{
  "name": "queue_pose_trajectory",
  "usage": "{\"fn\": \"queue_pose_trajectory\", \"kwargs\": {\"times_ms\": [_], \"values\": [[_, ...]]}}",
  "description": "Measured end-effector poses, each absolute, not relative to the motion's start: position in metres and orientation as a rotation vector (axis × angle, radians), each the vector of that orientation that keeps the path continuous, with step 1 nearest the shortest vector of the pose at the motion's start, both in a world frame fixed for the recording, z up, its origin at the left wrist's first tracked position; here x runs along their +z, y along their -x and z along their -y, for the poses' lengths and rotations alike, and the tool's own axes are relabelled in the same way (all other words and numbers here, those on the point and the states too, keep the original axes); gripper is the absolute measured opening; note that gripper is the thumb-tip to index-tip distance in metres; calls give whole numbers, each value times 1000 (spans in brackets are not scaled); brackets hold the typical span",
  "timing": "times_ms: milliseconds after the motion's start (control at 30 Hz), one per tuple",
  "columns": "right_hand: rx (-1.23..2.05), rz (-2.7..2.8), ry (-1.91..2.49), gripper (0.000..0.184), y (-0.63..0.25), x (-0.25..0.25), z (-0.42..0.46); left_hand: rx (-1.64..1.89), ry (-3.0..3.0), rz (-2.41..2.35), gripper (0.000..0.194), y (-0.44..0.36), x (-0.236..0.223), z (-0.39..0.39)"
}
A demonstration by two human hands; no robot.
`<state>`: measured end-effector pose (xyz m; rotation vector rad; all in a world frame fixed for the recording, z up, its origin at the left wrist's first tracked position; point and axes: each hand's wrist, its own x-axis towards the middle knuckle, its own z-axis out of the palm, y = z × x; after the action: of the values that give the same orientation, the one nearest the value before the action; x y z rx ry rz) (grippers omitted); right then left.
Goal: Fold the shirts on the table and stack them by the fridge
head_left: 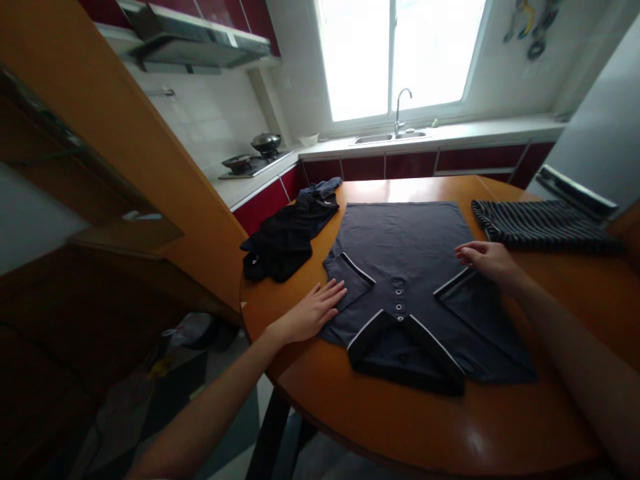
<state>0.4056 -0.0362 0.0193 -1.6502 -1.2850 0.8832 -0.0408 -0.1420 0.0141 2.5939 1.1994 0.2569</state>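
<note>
From where I stand, the wooden table [380, 423] curves across the bottom of the frame. A dark grey shirt [400, 233] lies flat on it, centre and right of centre, its black collar [405, 380] nearest and both sleeves turned inward. The left hand [317, 308], just left of centre, rests palm down on the shirt's folded sleeve, fingers slightly spread. The right hand [487, 260], right of centre, is at the other sleeve's cuff, fingers curled together; I can't tell whether they pinch cloth. Farther back, black clothes [285, 243] lie heaped left of centre, and striped fabric [540, 225] sits at the right. Beyond, a covered wok [266, 143] stands upper left of centre, and a tap [399, 113] rises under the bright window [435, 53] at the top.
</note>
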Motion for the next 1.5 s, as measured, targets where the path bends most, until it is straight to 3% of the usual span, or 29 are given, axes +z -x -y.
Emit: {"fn": "queue_pose_trajectory", "kwargs": {"times_ms": [167, 400, 667, 900, 1100, 1200, 1367, 1500], "values": [[866, 1330, 1629, 13, -411, 8, 30, 50, -2572, -1111, 57, 58, 19, 145], [790, 1266, 1543, 15, -410, 6, 29, 596, -2501, -1336, 55, 22, 29, 76], [493, 1347, 1535, 25, -419, -6, 25, 243, -2605, -1558, 60, -13, -15, 46], [405, 1405, 1548, 29, -420, -8, 24, 412, -2577, -1628, 61, -7, -11, 45], [389, 1405, 1545, 30, -419, -8, 24, 110, -2809, -1019, 52, -17, 3, 64], [395, 1421, 1543, 29, -416, -9, 24, 13, -2804, -944, 53, -19, 7, 70], [414, 1442, 1555, 27, -412, -10, 25, 142, -2783, -963, 52, -18, 7, 70], [422, 1442, 1557, 27, -413, -11, 25, 475, -2699, -1298, 52, -13, 3, 61]]}}
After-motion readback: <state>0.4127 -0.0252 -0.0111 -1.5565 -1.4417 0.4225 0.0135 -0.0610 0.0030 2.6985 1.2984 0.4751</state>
